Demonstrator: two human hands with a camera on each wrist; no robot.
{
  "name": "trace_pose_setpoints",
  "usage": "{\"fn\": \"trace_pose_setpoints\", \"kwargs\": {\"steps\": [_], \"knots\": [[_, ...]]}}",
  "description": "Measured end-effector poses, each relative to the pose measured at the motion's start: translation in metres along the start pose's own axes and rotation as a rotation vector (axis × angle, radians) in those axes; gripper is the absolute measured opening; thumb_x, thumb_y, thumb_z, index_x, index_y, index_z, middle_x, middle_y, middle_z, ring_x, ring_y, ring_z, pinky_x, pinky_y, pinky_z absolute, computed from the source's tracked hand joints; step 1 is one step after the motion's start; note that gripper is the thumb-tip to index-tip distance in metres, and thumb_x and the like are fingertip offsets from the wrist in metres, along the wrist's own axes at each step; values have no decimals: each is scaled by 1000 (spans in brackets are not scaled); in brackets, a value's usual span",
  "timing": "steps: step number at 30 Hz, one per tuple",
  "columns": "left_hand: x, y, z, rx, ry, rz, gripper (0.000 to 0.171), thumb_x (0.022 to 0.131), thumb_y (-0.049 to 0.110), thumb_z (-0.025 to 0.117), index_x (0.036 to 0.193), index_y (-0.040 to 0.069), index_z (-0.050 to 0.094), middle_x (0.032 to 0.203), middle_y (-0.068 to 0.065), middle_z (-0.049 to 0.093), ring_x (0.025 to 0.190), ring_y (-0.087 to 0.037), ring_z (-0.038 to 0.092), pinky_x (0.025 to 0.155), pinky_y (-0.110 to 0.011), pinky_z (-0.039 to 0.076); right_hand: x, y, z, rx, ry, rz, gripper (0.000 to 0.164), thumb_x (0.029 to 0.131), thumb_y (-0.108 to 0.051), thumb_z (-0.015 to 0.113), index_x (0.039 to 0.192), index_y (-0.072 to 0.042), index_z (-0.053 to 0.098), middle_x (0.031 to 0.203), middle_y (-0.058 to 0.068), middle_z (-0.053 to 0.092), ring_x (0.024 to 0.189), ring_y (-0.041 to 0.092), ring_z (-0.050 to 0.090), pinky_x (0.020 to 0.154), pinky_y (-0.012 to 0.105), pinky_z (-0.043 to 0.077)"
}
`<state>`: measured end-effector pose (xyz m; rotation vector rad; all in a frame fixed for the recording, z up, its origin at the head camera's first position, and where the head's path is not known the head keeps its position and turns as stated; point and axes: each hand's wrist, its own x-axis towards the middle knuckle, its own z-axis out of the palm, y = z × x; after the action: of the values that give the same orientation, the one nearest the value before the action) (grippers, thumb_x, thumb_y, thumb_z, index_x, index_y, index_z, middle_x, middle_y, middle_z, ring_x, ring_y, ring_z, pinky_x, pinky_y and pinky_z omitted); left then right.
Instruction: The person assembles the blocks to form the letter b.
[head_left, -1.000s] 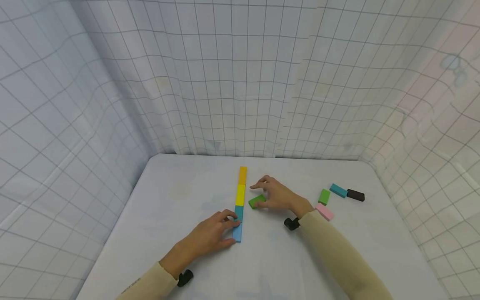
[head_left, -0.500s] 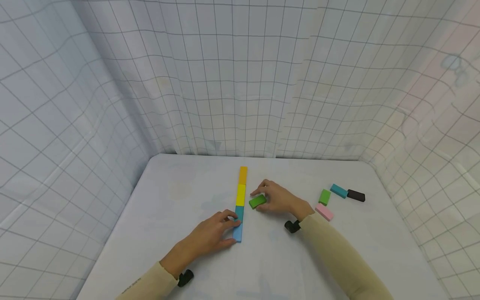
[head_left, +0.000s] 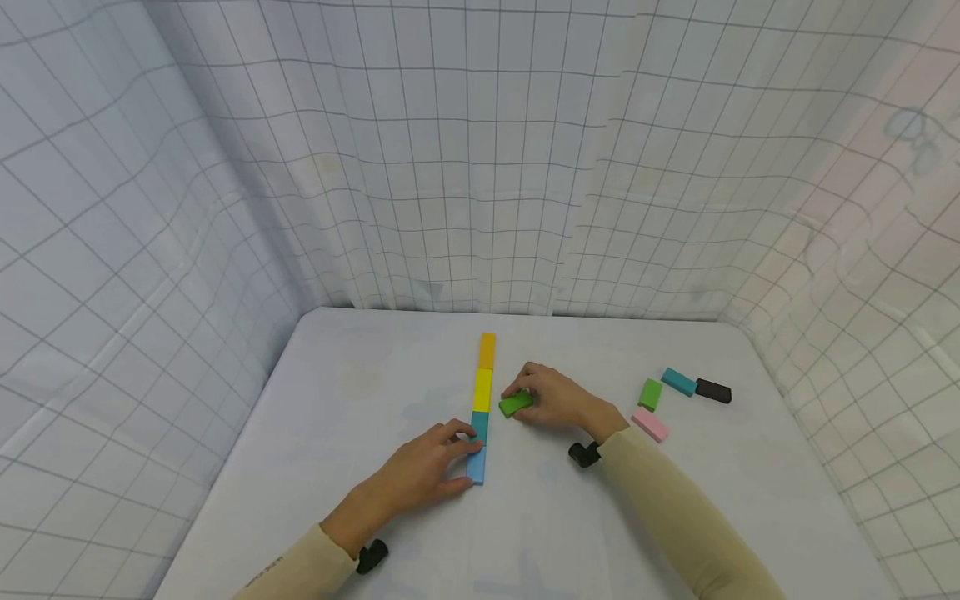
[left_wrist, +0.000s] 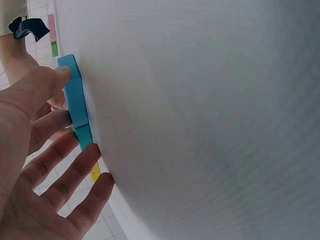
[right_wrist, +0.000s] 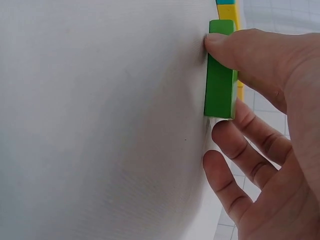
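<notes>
Four-colour pieces form a straight end-to-end row on the white table: an orange block [head_left: 487, 351], a yellow block [head_left: 482, 390], a teal block [head_left: 480, 425] and a light blue block [head_left: 476, 468]. At the row's near end, my left hand [head_left: 423, 471] holds the light blue block [left_wrist: 76, 97] between thumb and index finger, its other fingers spread beside the teal block [left_wrist: 84, 136]. Right of the yellow block, my right hand [head_left: 551, 396] pinches a green block [head_left: 514, 404] with thumb and fingers. In the right wrist view that green block [right_wrist: 220, 75] appears under the thumb.
On the right side of the table [head_left: 360, 358] lie a second green block [head_left: 650, 394], a pink block [head_left: 649, 423], a second teal block [head_left: 679, 382] and a black block [head_left: 713, 391]. White gridded curtains [head_left: 465, 167] surround the table's back and sides.
The right hand's fingers have closed in around the green block, which has barely moved. The left hand and the row have stayed in place.
</notes>
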<state>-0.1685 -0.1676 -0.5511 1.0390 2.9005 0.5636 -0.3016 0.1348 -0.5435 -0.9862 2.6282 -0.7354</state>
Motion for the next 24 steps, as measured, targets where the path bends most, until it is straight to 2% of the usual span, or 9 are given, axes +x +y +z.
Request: {"fn": "trace_pose_setpoints", "kwargs": {"steps": [7,15,24], "knots": [[1,-1,0,3,-6,-6,52,104,36,91,150,13,80,152,-4,68,131,-22,74,108,-40,69,1,0,0,11,-3,-11,33,104,-21,90,137,-23,87,130,-1,72,114,13,65,107,37,60],[1,-1,0,-3,-16,-14,54,104,37,91,152,14,79,153,-3,68,131,-21,73,107,-38,68,4,-1,0,23,14,-20,33,104,-24,90,137,-22,87,125,-1,72,104,12,63,97,30,57],[0,-1,0,-5,-7,-3,52,105,35,91,151,14,80,153,-3,68,130,-21,73,105,-38,69,13,-5,0,8,47,-20,36,105,-26,90,139,-18,85,123,0,73,101,11,61,94,30,56]]}}
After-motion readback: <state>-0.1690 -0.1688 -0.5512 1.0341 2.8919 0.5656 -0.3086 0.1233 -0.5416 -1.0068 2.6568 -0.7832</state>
